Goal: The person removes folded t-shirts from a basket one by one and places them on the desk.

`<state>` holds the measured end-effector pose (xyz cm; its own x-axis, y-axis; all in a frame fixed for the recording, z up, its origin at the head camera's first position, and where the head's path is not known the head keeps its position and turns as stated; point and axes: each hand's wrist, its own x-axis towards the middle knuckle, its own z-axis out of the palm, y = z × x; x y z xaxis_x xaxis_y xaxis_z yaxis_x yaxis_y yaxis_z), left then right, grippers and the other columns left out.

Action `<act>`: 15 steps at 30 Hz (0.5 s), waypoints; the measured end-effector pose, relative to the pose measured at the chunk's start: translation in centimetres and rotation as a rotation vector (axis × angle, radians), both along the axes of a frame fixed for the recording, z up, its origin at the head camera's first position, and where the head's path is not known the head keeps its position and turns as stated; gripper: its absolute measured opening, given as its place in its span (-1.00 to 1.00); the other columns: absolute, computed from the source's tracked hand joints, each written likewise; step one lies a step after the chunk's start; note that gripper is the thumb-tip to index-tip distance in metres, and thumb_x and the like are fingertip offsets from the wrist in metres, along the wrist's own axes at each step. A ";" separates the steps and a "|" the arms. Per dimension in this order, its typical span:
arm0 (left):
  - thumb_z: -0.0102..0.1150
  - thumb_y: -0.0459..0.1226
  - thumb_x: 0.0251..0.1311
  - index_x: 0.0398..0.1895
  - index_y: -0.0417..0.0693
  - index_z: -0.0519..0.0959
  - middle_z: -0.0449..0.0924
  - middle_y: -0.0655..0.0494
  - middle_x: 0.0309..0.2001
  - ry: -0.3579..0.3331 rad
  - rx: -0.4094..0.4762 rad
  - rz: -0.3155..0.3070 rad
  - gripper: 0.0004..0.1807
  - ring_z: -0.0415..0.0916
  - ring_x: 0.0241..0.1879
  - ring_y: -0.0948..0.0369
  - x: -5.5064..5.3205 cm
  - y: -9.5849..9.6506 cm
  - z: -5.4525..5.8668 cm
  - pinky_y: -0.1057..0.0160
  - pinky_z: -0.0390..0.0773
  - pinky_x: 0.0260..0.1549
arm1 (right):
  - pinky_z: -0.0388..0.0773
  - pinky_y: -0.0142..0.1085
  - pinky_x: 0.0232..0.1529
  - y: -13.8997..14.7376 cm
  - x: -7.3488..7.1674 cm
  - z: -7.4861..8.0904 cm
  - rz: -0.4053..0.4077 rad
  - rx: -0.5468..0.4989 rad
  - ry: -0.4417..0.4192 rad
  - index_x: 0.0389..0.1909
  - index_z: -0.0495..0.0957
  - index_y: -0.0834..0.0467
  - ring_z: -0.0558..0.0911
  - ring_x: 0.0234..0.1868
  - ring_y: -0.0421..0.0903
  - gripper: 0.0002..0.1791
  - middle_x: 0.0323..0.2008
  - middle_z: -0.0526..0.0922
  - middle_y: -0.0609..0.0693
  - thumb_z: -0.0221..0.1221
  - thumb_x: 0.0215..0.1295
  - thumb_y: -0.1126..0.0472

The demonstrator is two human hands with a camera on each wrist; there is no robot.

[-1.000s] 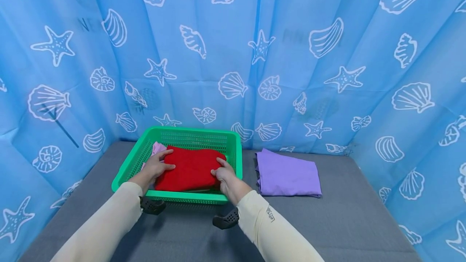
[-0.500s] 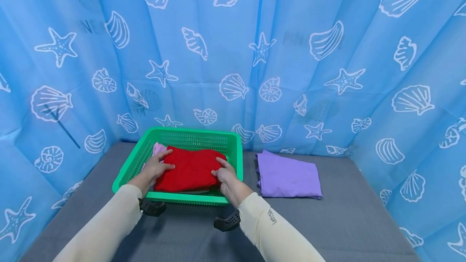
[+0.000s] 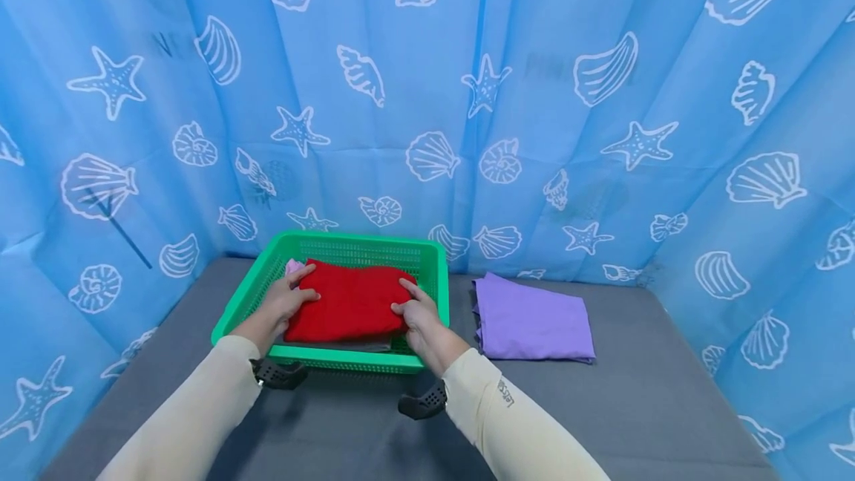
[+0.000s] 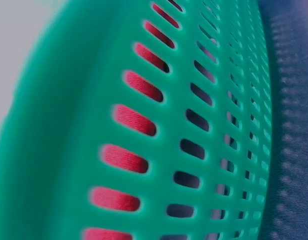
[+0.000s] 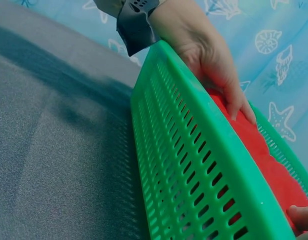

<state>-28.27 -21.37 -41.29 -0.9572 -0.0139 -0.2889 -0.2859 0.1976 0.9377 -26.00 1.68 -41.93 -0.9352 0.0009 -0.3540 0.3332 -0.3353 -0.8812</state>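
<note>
In the head view, a folded red cloth sits within the green basket, gripped at both ends. My left hand holds its left end, fingers on top. Its right end is in my right hand, thumb laid over the upper face. Pink fabric peeks out behind my left hand, and a strip of greyish fabric shows under the red cloth's front edge. Through the slots in the left wrist view, red cloth appears high behind the basket wall. The undersides of both grips are hidden.
A folded purple cloth lies right of the basket on the grey table surface. Blue curtains with shell and starfish prints enclose the back and sides. The basket's front rim runs just under both wrists.
Both hands have raised the red cloth slightly, and more of the greyish fabric beneath it now shows. The basket and purple cloth stay put; the head view shifts a little.
</note>
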 end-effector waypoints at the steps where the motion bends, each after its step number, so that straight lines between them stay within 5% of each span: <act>1: 0.15 -0.34 0.08 0.38 0.14 0.06 0.03 -0.21 0.25 0.002 0.004 0.012 -0.22 0.22 0.03 -0.10 0.0 0.0 0.1 0.13 0.53 -0.30 | 0.49 -0.09 -0.13 0.0 0.0 0.1 -0.002 -0.010 0.000 0.22 0.33 0.05 0.24 0.15 0.18 -0.37 0.23 0.15 0.19 0.01 0.12 0.54; 15: 0.08 -0.35 0.13 0.36 0.25 0.10 -0.06 -0.12 0.33 0.020 0.052 0.000 -0.28 0.33 -0.01 -0.06 0.1 0.4 1.1 0.12 0.55 -0.33 | 0.51 -0.21 -0.18 0.6 1.0 1.6 0.034 0.063 0.122 0.22 0.33 0.05 0.32 0.10 0.12 -0.40 0.21 0.19 0.13 0.00 0.15 0.53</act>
